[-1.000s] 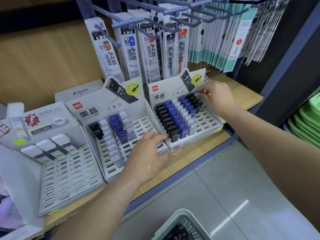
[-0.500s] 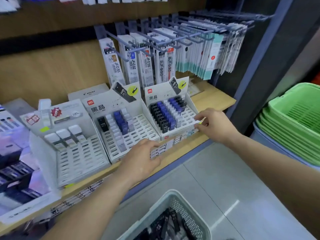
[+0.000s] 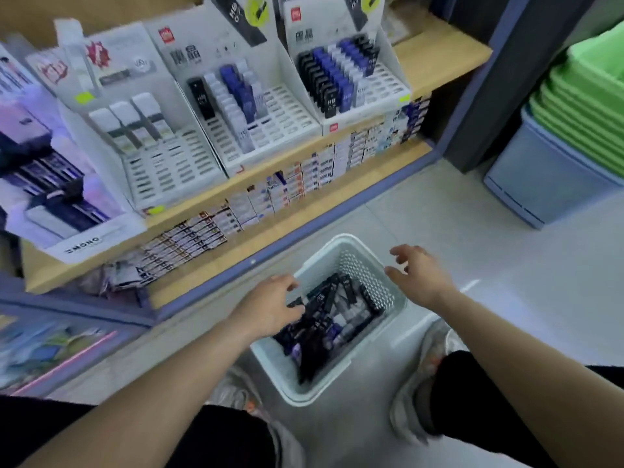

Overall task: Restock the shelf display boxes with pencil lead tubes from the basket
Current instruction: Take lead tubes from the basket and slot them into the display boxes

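Observation:
A pale perforated basket [image 3: 393, 317] sits on the floor between my feet, holding several black and blue pencil lead tubes [image 3: 332, 319]. My left hand [image 3: 270, 307] reaches over the basket's left rim, fingers loose above the tubes, holding nothing. My right hand [image 3: 420, 275] hovers over the basket's right rim with fingers spread, empty. On the shelf above stand three white display boxes: the right box [image 3: 388, 84] has several rows of black, blue and white tubes, the middle box [image 3: 287, 119] is partly filled, the left box [image 3: 169, 170] holds three white cases.
A wooden shelf edge [image 3: 435, 52] runs across the view, with small packets lining the lower ledge [image 3: 304, 177]. Stacked green baskets [image 3: 587, 106] sit on a grey bin [image 3: 540, 184] at right. A MONO display box [image 3: 77, 244] stands at left. Grey floor tiles lie to the right of the basket.
Both hands left the shelf's display boxes and dropped down to the basket on the floor. The view tilted downward, bringing the basket and my feet into sight.

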Motion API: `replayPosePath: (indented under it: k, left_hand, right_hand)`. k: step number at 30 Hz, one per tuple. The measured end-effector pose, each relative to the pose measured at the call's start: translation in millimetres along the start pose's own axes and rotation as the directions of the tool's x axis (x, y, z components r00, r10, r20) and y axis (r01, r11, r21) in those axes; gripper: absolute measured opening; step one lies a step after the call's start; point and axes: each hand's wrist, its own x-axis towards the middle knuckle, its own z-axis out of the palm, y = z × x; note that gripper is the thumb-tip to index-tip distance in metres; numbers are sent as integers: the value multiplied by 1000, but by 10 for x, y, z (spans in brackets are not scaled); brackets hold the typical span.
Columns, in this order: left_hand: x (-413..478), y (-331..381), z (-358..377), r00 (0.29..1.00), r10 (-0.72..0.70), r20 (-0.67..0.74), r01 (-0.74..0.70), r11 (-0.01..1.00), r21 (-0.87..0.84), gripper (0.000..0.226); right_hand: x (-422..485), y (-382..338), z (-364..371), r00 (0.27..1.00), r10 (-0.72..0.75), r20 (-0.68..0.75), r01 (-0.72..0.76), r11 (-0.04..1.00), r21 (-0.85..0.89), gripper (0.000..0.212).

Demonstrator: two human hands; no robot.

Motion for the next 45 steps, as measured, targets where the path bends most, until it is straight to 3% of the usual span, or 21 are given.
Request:
replayPosePath:
  k: [6, 10, 14, 18, 22, 30, 35, 40, 45]
  left_hand:
    - [380, 16, 487, 999, -22, 25, 23, 999, -31, 64]
    - [731, 61, 794, 1000, -14, 18, 15, 999, -41, 70]
    - [1027, 63, 1107, 996, -85, -4, 84, 993, -83, 72]
    - [1106, 23, 1338, 990, -64, -126, 64, 998, -1, 60]
    - [1132, -57, 1458, 990, -91, -108, 75, 987, -142, 63]
    - [1320, -79, 1410, 986, -106, 131, 146, 927, -345, 61]
    - [1319, 2, 1442, 981, -156, 112, 190, 872, -452, 70]
    - [1332, 154, 1541, 964, -262, -36, 200, 812, -548, 58]
    - [1435, 311, 1568, 936, -353, -14, 260, 714, -650, 75]
  right_hand:
    - [137, 113, 426, 999, 39, 19, -41, 993, 110, 26]
    - [198, 134, 536, 994, 78, -78, -59, 975, 213, 18]
    - [212, 147, 593, 993, 35, -111, -13, 981, 194, 21]
    - [208, 178, 649, 986, 7, -169, 17, 989, 144, 24]
    - [232, 195, 706, 984, 2, -181, 25, 989, 145, 24]
    - [244, 221, 734, 981, -6, -194, 35, 988, 150, 25]
    - [237, 227, 740, 981, -5, -195, 35, 988, 149, 25]
    - [236, 235, 754, 980, 3, -201, 28, 988, 152, 25]
    - [236, 239, 774, 978, 17, -206, 16, 987, 160, 25]
